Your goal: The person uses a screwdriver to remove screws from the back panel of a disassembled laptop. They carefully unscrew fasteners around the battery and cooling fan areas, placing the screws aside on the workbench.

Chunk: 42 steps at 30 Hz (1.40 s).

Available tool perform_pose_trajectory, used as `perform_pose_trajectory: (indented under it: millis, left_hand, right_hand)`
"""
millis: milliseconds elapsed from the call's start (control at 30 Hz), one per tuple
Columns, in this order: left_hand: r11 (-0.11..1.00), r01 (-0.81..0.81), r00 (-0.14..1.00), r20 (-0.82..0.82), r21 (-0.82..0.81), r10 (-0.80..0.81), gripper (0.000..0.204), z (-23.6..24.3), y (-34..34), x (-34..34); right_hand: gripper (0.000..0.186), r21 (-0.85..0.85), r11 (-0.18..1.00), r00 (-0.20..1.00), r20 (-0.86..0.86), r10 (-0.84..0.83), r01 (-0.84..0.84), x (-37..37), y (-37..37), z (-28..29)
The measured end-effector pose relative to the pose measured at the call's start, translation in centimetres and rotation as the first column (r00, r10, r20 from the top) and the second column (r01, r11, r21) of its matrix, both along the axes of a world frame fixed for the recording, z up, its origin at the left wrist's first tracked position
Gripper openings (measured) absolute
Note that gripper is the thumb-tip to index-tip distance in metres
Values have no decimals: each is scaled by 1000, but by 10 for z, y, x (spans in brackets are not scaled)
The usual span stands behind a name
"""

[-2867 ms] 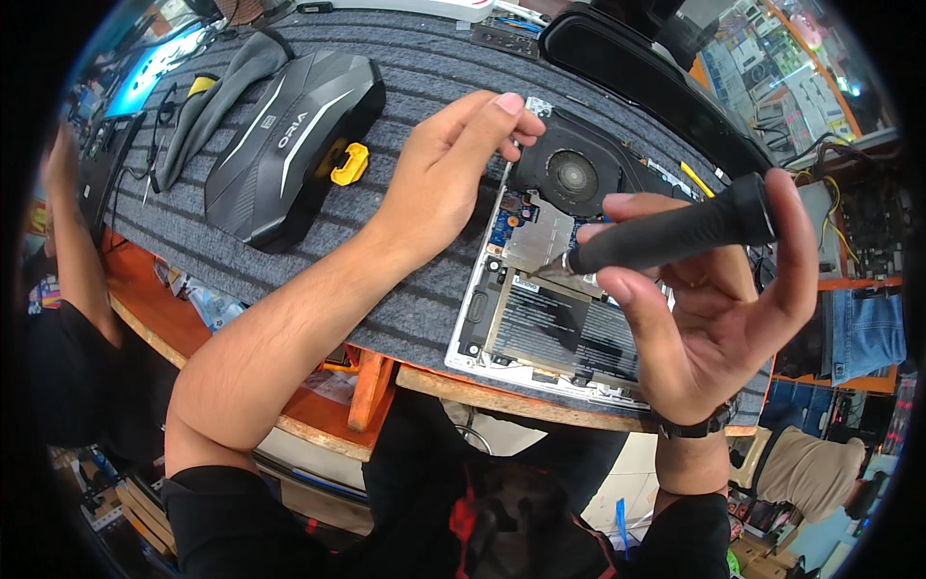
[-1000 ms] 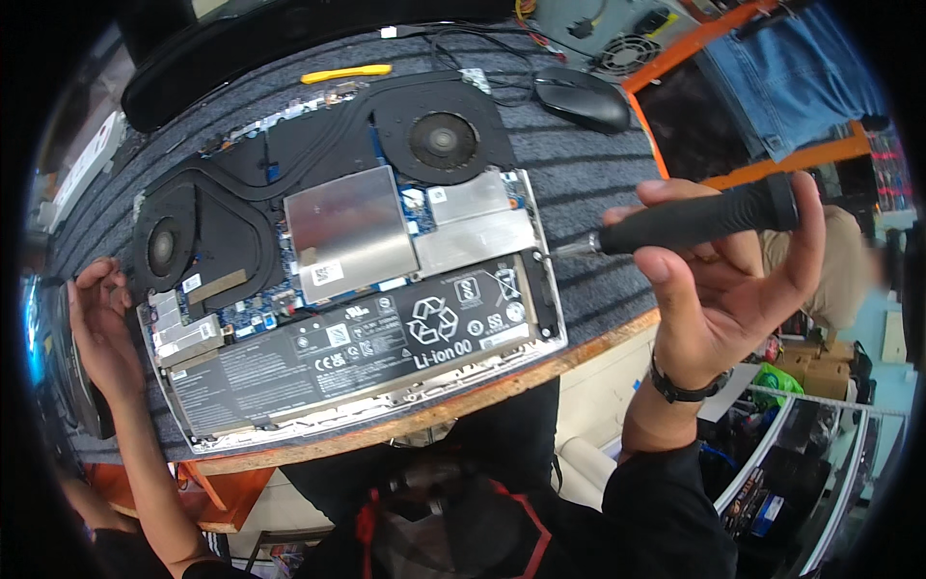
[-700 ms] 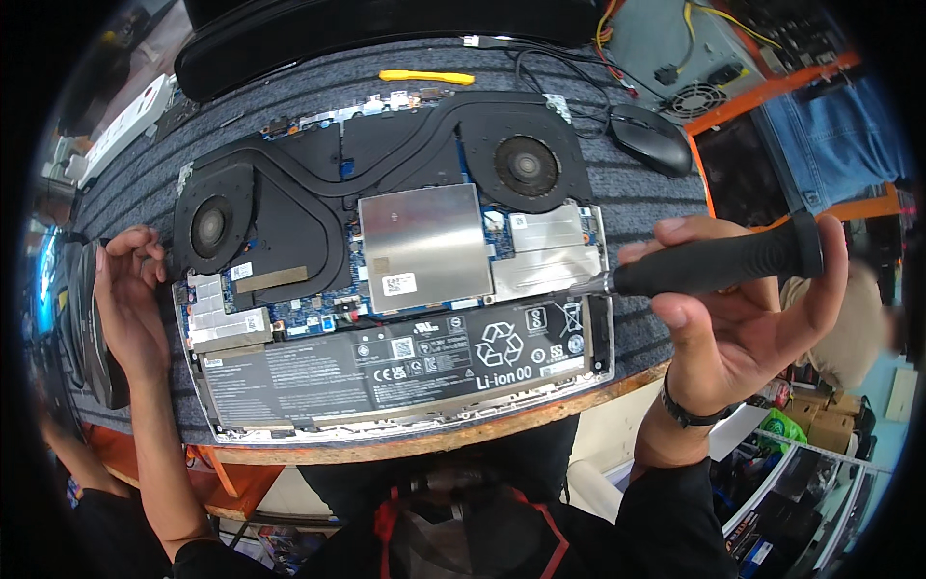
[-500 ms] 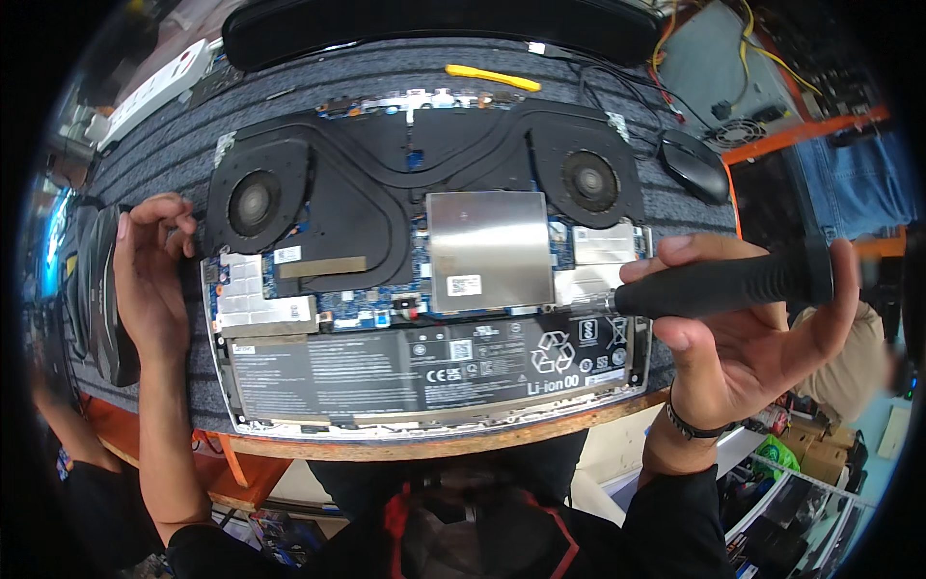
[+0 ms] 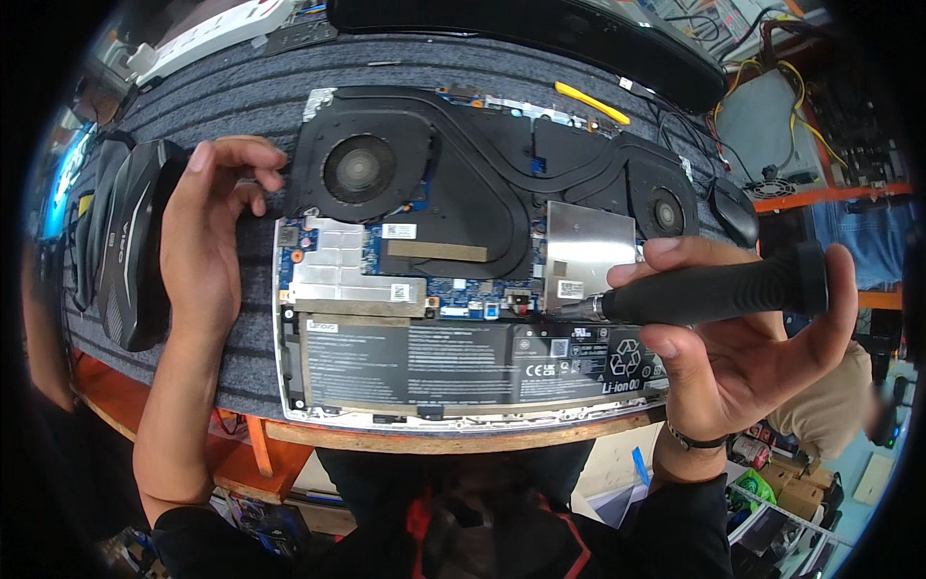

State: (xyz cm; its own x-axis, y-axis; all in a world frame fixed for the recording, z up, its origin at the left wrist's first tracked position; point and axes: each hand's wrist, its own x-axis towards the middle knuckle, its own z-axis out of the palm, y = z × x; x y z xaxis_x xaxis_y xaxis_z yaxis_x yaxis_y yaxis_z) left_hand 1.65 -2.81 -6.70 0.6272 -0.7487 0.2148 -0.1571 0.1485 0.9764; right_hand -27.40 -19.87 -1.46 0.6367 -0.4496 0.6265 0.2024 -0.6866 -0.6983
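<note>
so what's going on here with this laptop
A laptop lies opened on a striped grey mat, its battery exposed. A person's right hand grips a black-handled screwdriver, tip pointing left over the circuit board near the battery's upper edge; whether it touches anything is hard to tell. The left hand, loosely curled with nothing visible in it, is beside the left cooling fan. A yellow pry tool lies beyond the laptop.

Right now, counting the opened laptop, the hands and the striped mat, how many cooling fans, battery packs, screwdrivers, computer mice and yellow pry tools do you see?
Cooling fans: 2
Battery pack: 1
Screwdriver, in the right hand: 1
Computer mouse: 1
Yellow pry tool: 1
Total: 6
</note>
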Motion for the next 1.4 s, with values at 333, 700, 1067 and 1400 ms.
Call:
perform_pose_trajectory:
  millis: [333,700,1067,1400]
  left_hand:
    - [1000,9,977,215,-9,-7,43,0,4,-2]
    - [879,294,322,827,374,-460,28,55,-23,-72]
    - [987,-139,970,190,-80,152,28,-4,-20,8]
    - [995,-26,950,307,-98,55,25,-7,-17,7]
  right_hand:
    - [88,-39,997,998,28,-60,61,2,-28,16]
    - [84,-29,995,996,-12,-93,93,-16,-39,20]
    - [95,84,996,996,86,34,-41,10,-3,7]
    - [92,-103,970,967,-158,201,-218,46,25,1]
